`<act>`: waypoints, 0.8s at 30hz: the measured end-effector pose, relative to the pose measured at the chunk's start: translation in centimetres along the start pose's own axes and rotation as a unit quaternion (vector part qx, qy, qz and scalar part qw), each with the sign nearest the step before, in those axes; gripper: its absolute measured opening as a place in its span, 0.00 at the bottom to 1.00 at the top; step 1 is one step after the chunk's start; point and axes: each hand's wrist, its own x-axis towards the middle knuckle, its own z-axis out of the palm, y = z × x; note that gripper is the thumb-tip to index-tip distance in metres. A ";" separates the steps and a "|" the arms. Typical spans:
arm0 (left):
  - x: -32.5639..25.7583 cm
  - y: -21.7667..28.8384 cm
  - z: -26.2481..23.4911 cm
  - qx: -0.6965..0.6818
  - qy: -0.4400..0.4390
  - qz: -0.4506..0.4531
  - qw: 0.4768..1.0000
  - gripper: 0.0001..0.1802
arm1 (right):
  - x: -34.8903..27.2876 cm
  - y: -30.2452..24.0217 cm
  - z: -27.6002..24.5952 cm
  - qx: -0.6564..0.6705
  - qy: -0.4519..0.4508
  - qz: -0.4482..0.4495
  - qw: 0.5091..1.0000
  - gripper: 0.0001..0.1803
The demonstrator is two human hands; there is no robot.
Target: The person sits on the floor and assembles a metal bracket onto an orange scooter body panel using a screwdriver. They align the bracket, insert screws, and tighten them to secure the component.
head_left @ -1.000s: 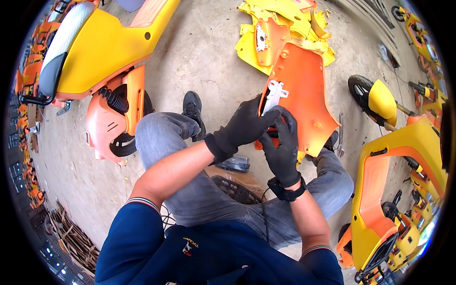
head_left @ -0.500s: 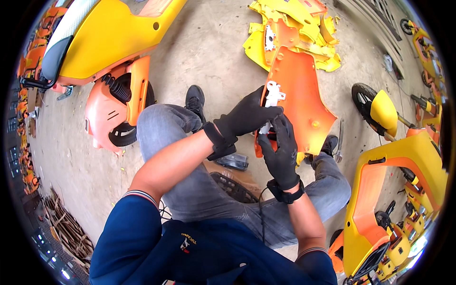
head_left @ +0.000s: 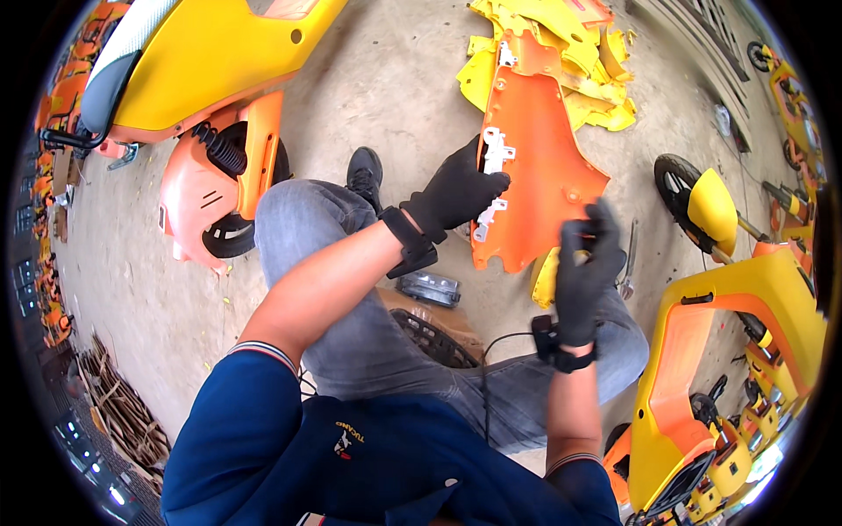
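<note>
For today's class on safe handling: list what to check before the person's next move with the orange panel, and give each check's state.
1. Left hand gloved, gripping the orange panel at its edge: ok.
2. Right hand gloved, at the panel's lower right corner: ok.
3. Firmness of right grip: cannot tell.
4. White bracket on panel: ok; whether fastened, cannot tell.
5. Panel held apart from the yellow parts pile: ok.

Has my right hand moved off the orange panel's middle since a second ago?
Yes. The right hand has slid down and rightward to the orange panel's lower right edge, away from the left hand, which still holds the white bracket.
</note>
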 end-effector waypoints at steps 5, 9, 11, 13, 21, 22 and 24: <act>0.0 0.3 0.0 -0.004 0.002 0.014 1.000 0.21 | 2.4 5.1 -3.4 0.117 -0.070 0.136 0.981 0.25; 0.2 0.3 0.0 -0.009 -0.013 -0.007 1.000 0.20 | 1.1 6.4 -1.7 0.245 -0.225 0.200 0.922 0.24; 0.2 0.1 -0.2 -0.016 -0.016 -0.019 1.000 0.19 | 1.5 3.9 -1.3 0.339 -0.196 0.297 0.871 0.23; 0.3 0.1 -0.4 -0.022 -0.017 -0.033 0.999 0.18 | 1.6 3.2 -1.2 0.316 -0.188 0.282 0.886 0.21; 0.5 0.3 -1.0 -0.042 -0.038 -0.114 0.992 0.21 | 1.2 2.4 -1.6 0.289 -0.175 0.303 0.891 0.21; 0.5 0.3 -1.0 -0.063 -0.045 -0.121 0.990 0.22 | 1.2 2.3 -1.7 0.290 -0.175 0.305 0.890 0.21; 0.7 0.2 -0.9 -0.106 -0.060 -0.135 0.983 0.25 | 1.2 2.8 -1.9 0.293 -0.178 0.304 0.889 0.23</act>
